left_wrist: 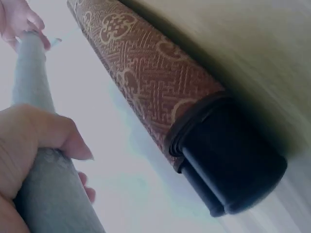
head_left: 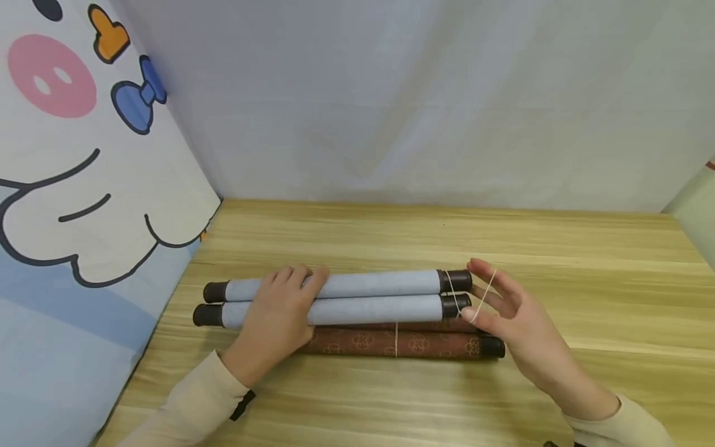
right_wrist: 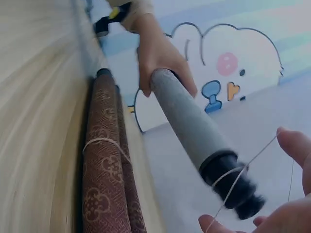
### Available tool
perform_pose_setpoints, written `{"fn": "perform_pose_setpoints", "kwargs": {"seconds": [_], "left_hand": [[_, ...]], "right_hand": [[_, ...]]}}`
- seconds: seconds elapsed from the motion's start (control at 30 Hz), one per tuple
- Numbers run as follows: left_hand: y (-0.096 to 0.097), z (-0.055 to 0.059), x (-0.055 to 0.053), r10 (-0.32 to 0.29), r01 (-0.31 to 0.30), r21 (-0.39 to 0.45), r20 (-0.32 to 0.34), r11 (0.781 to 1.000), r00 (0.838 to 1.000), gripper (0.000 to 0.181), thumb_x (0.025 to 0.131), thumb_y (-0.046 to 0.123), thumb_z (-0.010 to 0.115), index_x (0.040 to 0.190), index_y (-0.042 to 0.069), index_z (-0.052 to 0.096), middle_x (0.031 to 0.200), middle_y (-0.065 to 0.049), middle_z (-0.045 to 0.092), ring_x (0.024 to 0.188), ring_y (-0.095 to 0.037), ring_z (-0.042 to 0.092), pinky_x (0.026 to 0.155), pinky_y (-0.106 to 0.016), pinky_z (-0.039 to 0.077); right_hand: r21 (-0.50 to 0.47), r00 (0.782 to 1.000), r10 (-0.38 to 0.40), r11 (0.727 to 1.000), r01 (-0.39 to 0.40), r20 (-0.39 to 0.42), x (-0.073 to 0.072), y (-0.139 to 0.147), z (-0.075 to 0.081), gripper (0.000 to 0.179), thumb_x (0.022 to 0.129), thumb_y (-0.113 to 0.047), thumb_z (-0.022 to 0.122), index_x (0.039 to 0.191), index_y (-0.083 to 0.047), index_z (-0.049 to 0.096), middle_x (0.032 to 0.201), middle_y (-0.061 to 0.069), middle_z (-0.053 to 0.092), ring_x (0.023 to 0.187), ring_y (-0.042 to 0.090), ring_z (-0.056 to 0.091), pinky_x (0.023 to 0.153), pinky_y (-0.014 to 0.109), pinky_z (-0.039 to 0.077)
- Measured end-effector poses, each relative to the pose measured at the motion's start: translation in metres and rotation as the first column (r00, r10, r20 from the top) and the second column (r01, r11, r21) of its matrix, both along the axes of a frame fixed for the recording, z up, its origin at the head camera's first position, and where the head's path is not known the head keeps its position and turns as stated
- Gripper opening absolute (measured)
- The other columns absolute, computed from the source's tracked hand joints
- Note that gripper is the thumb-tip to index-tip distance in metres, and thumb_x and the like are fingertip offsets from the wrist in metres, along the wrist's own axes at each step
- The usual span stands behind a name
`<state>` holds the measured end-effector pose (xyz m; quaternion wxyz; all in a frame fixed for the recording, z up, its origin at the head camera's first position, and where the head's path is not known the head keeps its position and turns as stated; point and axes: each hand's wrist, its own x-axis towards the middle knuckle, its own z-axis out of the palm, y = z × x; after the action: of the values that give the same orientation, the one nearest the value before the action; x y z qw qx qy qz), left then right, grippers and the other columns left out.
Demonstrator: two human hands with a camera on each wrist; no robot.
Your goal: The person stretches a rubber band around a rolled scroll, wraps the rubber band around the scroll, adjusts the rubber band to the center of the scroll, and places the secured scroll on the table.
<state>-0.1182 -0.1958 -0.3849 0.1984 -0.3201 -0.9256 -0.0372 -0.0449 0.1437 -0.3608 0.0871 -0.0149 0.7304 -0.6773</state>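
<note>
My left hand (head_left: pixel 279 310) grips a pale blue rolled scroll (head_left: pixel 380 285), two parallel rolls with dark end caps, around its left half. The scroll is held up over the table. At its right end my right hand (head_left: pixel 527 338) has thumb and fingers spread inside a thin white elastic band (head_left: pixel 485 295). In the right wrist view the band stretches from the dark cap (right_wrist: pixel 228 184) out to the fingertips. A brown patterned scroll (head_left: pixel 363 341) lies just below, partly covered by the blue one and the left hand. Another white band (right_wrist: pixel 104 140) circles its middle.
The wooden table (head_left: pixel 447 242) runs back to a pale hanging cloth (head_left: pixel 391 112). A cartoon-printed sheet (head_left: pixel 128 198) stands along the left edge. A dark strap (head_left: pixel 242 405) shows at the left sleeve.
</note>
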Motion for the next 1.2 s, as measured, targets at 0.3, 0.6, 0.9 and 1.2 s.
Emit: {"fn": "perform_pose_setpoints", "kwargs": {"seconds": [0.3,0.6,0.9,1.2], "left_hand": [[0.002,0.004,0.003,-0.195,0.194,-0.015,-0.082,0.981,0.977,0.074,0.051,0.007,0.08,0.121,0.017,0.058,0.106,-0.003,0.064,0.096,-0.025,0.062,0.087,-0.043,0.053],[0.001,0.003,0.004,-0.243,0.241,-0.045,-0.037,0.969,0.969,0.08,0.053,0.018,0.092,0.126,0.018,0.057,0.109,-0.001,0.064,0.098,-0.024,0.062,0.09,-0.043,0.051],[0.0,-0.002,0.005,-0.212,0.211,-0.054,-0.004,0.976,0.977,0.078,0.054,0.016,0.09,0.126,0.02,0.058,0.108,-0.001,0.065,0.098,-0.024,0.063,0.088,-0.044,0.052],[0.0,-0.005,-0.001,-0.156,0.158,-0.089,0.032,0.983,0.987,0.084,0.054,0.018,0.091,0.13,0.019,0.056,0.111,-0.002,0.066,0.102,-0.025,0.064,0.088,-0.045,0.052]], "right_hand": [[-0.218,0.98,0.191,0.96,-0.176,0.053,-0.008,0.013,-0.004,0.05,0.101,-0.01,0.048,0.15,-0.005,0.039,0.149,-0.004,0.051,0.134,0.008,0.053,0.101,0.022,0.049],[-0.12,0.98,0.19,0.976,-0.183,0.055,-0.019,0.022,-0.013,0.029,0.099,-0.008,0.053,0.125,-0.008,0.066,0.124,-0.004,0.071,0.117,0.007,0.066,0.095,0.019,0.053],[-0.032,0.99,0.008,0.999,-0.013,-0.143,-0.028,0.059,-0.014,0.014,0.101,-0.005,0.052,0.103,-0.006,0.066,0.099,-0.003,0.074,0.096,0.011,0.073,0.087,0.021,0.057],[0.199,0.981,0.002,0.979,0.037,-0.192,-0.024,0.062,-0.019,0.02,0.099,-0.012,0.059,0.11,0.003,0.063,0.102,-0.006,0.073,0.095,0.008,0.071,0.087,0.019,0.056]]}}
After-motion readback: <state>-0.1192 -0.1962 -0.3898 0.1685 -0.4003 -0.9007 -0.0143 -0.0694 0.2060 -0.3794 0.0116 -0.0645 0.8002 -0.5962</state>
